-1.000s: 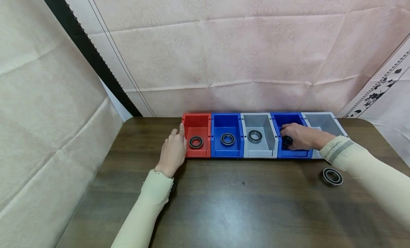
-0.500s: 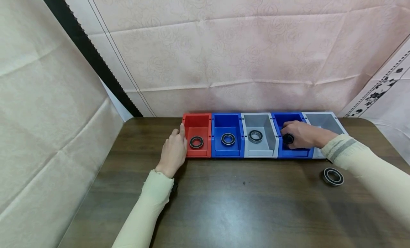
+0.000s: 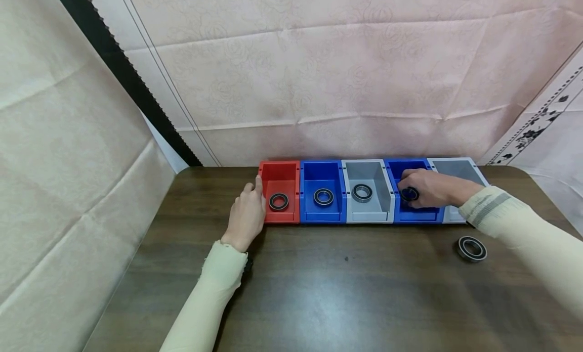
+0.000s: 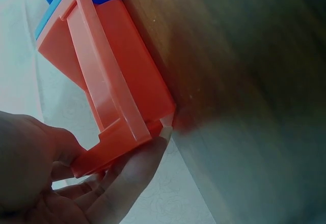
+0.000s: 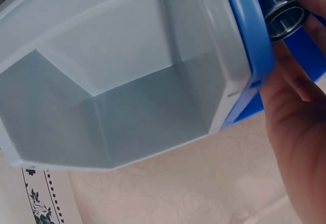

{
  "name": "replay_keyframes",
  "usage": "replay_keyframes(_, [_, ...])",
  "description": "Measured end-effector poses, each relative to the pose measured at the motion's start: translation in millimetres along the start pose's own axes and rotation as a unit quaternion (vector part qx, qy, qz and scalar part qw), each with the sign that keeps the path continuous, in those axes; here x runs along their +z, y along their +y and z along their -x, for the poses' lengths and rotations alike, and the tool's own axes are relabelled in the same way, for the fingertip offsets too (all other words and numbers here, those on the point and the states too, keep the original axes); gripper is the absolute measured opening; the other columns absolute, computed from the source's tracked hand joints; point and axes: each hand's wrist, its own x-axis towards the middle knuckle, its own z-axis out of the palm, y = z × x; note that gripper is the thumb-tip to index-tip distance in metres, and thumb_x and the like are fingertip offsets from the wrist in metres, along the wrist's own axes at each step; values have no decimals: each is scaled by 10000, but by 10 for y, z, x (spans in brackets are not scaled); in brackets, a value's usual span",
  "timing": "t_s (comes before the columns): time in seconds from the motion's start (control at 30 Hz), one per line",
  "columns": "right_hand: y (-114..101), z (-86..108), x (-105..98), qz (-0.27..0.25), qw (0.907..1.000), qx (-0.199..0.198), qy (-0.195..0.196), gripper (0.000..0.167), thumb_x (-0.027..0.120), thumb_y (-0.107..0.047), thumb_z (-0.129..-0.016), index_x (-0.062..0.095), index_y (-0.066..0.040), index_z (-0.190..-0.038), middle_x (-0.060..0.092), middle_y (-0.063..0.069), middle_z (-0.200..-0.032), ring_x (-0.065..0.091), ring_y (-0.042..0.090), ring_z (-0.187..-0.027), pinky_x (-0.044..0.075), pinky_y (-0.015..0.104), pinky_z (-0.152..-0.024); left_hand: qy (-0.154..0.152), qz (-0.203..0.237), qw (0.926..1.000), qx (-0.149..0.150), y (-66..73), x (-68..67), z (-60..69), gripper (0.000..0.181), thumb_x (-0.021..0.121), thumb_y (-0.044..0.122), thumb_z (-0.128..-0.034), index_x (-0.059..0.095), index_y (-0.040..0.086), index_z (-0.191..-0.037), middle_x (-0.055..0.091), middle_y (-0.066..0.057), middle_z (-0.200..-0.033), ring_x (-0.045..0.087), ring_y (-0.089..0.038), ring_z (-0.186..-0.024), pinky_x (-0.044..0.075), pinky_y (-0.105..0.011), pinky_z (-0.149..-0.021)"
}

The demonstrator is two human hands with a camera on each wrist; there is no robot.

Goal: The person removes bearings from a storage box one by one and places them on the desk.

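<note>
Left hand (image 3: 245, 213): fingers bent onto the red bin's (image 3: 280, 175) outer side wall, gripping it.
Right hand (image 3: 430, 187): closed, pinching a bearing (image 5: 286, 22) inside the farther blue bin (image 3: 405, 166), well right of the red bin.
Bearing: round, dark, shiny metal rim.
Red bin: smooth, boxy plastic.
Desk (image 3: 346, 296): brown wood grain, beneath the red bin.

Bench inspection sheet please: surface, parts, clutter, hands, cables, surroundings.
Surface: brown wood-grain table.
Parts: first ring in red bin, second ring in left blue bin, third ring in middle grey bin; fifth ring on the table; no ring seen in end grey bin.
Clutter: small dark speck.
Hands: left hand grips the red bin's edge; right hand holds fourth ring at right blue bin.
Cables: nothing seen.
Surroundings: pale patterned cloth behind.
</note>
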Motion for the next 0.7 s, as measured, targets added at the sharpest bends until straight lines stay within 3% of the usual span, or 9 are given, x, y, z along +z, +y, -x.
replay_keyframes(0.23, [-36,48,-70,-31,9998,-22,-199,343,824,-134,-825,756,-138,-1161,664,115,-1174,658,254,-1043,588,537,-898,22,-42,10000,38,2,16,-11,582,600,78,-1004,399,-20,-1541,620,-258,-1136,587,-214,-558,611,-362,-582])
replay_keyframes(0.47, [-46,82,-121,-6,9997,-100,-228,323,830,-144,-821,750,-184,-1132,655,68,-1120,646,224,-1020,587,531,-900,15,1,10000,-8,8,5,-5,585,607,87,-1004,398,-22,-1539,616,-272,-1204,619,-232,-590,621,-380,-607])
replay_keyframes(0.7, [-77,158,-184,-183,9995,177,-182,338,832,-156,-826,733,-242,-1138,638,70,-1179,625,275,-1095,564,573,-945,19,-151,9999,19,10,2,0,580,605,95,-1004,406,-19,-1537,618,-271,-1220,628,-256,-599,624,-403,-612])
